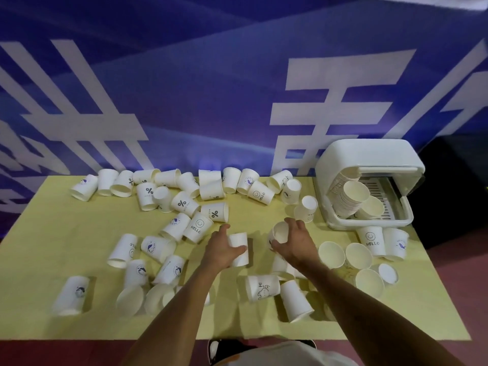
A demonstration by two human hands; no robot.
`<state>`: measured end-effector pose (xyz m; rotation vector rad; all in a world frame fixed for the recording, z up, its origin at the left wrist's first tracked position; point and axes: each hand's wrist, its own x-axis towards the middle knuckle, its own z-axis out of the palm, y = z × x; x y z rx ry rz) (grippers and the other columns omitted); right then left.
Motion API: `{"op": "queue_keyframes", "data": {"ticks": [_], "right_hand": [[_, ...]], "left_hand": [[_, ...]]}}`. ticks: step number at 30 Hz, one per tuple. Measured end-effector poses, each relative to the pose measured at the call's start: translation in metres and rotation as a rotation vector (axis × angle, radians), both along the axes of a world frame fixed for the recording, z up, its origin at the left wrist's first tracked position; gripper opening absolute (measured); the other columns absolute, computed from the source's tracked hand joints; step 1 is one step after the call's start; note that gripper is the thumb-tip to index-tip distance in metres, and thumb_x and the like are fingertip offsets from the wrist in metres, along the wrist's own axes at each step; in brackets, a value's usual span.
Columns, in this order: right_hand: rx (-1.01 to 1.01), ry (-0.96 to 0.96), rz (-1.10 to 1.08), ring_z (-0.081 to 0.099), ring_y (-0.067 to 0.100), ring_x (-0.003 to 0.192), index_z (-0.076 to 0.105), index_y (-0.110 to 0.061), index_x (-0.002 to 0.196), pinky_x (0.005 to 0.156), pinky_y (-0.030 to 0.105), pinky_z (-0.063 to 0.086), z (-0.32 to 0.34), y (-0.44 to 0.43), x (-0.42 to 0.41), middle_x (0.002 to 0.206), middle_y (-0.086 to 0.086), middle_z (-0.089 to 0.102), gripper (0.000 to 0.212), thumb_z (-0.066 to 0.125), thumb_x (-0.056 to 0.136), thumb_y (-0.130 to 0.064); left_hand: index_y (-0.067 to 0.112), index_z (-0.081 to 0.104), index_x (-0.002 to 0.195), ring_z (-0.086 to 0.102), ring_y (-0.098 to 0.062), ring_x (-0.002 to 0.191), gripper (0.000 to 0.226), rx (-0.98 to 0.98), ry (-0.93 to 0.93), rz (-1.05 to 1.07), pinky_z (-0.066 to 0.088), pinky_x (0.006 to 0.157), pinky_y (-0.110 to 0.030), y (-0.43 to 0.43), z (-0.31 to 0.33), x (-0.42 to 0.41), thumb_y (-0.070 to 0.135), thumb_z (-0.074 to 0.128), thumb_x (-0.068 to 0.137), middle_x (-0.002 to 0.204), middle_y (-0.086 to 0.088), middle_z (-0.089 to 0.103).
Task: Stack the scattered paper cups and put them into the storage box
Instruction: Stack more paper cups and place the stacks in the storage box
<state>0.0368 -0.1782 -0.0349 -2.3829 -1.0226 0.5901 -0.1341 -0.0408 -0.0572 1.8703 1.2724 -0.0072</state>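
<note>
Littering the yellow table [66, 233] with loose paper cups [182, 203], crowding both hands; gripping one cup [239, 249] in the left hand [220, 250], fingers curled round it; clasping another cup [280, 232] in the right hand [294, 241], fingers wrapped; housing a nested stack [348, 202] in the open storage box [369, 157], far right.

My left hand [220, 250] grips a plain white cup [239, 247] by its side above the yellow table [66, 233]. My right hand [294, 243] curls round a second cup [280, 231], whose open mouth is turned toward the first. The 2 are near each other but apart. Loose paper cups [182, 204] lie scattered across the table and around my forearms. At the far right corner stands the white storage box [369, 154], lid raised, with a leaning stack of cups [350, 199] inside. Behind hangs a blue banner [211, 101] with large white characters.
</note>
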Motion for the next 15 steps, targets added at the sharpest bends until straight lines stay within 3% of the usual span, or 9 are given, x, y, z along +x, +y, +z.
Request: {"op": "queue_keyframes", "data": {"ticks": [10,15], "right_hand": [[0.139,-0.108,-0.303,0.054,0.028,0.116,0.050,-0.020,0.131,0.091,0.042,0.051,0.025,-0.055,0.091,0.129,0.007,0.054,0.069,0.076,0.076,-0.053],[0.148,-0.170,-0.470,0.048,0.030,0.121,0.047,-0.019,0.135,0.087,0.043,0.049,0.033,-0.084,0.143,0.133,0.009,0.051,0.070,0.073,0.077,-0.049]], "left_hand": [[0.024,0.034,0.146,0.051,-0.026,0.122,0.086,0.060,-0.148,-0.205,0.043,0.104,-0.039,-0.030,0.038,0.111,0.032,0.082,0.075,0.136,-0.008,0.043],[0.019,0.032,0.149,0.049,-0.027,0.128,0.090,0.049,-0.192,-0.278,0.042,0.106,-0.043,-0.049,0.051,0.161,0.030,0.082,0.075,0.141,-0.009,0.050]]}}
